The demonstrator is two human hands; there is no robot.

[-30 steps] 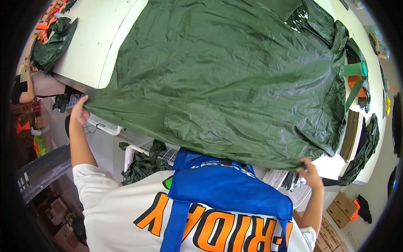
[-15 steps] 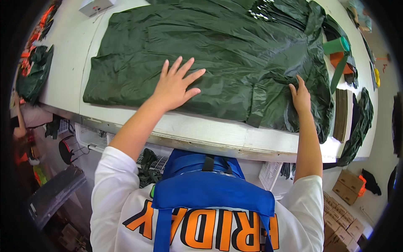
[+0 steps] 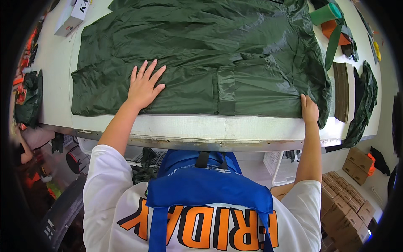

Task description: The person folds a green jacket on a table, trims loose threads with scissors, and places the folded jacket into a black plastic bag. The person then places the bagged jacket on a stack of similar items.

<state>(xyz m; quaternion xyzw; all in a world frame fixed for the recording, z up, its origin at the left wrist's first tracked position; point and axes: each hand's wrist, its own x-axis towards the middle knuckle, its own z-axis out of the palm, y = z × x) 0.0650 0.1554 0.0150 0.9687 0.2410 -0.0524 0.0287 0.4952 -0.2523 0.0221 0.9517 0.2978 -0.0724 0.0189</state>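
A large piece of dark green, shiny, wrinkled fabric [image 3: 180,84], possibly a garment such as a raincoat, lies spread over the white table. Along its near edge, right of the middle, runs a short upright strip of the same cloth [image 3: 227,90]. My left hand [image 3: 144,86] rests flat on the left part of the fabric, fingers spread. At the near right corner my right hand [image 3: 310,109] has its fingers closed on the fabric's edge. The fingertips of that hand are partly hidden in the folds.
A white box [image 3: 72,17] stands at the far left of the table [image 3: 176,126]. To the right are a green roll [image 3: 325,14], an orange piece [image 3: 336,32], brown cardboard strips [image 3: 342,92] and more dark green cloth [image 3: 366,98]. Cartons [image 3: 342,197] are stacked below right.
My right hand has gone from outstretched fingers to gripping the fabric's edge. The near right part now lies flatter, and its strip has shifted left and straightened. My left hand has slid left, still flat.
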